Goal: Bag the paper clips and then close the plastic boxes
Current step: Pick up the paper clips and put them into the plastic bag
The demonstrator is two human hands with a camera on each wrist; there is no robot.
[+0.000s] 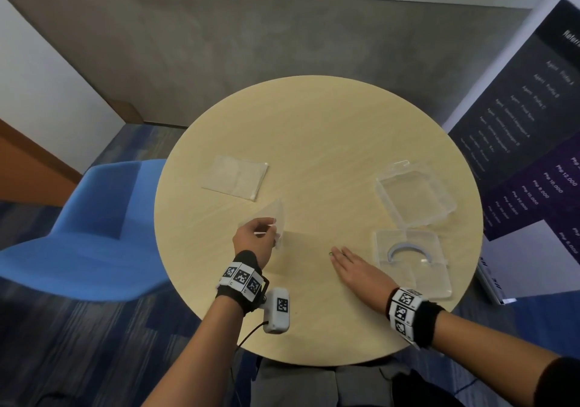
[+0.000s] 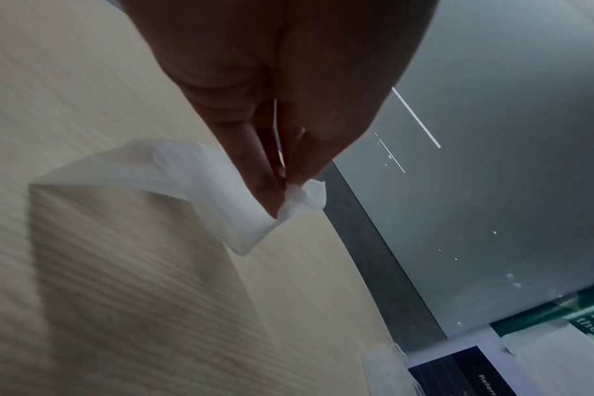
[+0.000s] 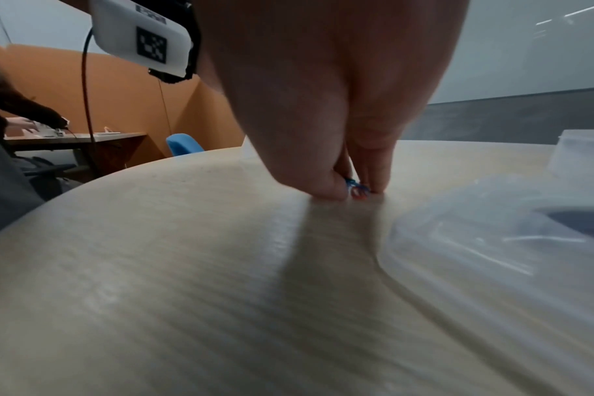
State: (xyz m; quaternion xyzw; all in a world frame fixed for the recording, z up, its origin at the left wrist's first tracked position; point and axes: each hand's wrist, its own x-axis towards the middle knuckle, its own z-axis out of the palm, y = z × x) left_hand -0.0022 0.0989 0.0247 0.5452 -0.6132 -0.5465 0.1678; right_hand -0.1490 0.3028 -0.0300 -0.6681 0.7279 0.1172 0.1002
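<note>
My left hand (image 1: 272, 228) holds a clear plastic bag (image 1: 277, 218) lifted above the round table (image 1: 314, 130); in the left wrist view its fingertips (image 2: 272, 203) pinch one crumpled corner of the bag (image 2: 200, 182). My right hand (image 1: 334, 254) lies low on the table left of the near box. In the right wrist view its thumb and fingers (image 3: 329, 187) pinch a few blue and red paper clips (image 3: 356, 190) against the tabletop. An open clear plastic box (image 1: 416, 191) stands at the right, with a second clear box (image 1: 411, 278) nearer me.
A flat stack of clear bags (image 1: 235, 177) lies at the table's left. The near box holds a grey curved piece (image 1: 409, 249). A blue chair (image 1: 78, 227) stands left of the table, a dark banner (image 1: 530, 130) at the right.
</note>
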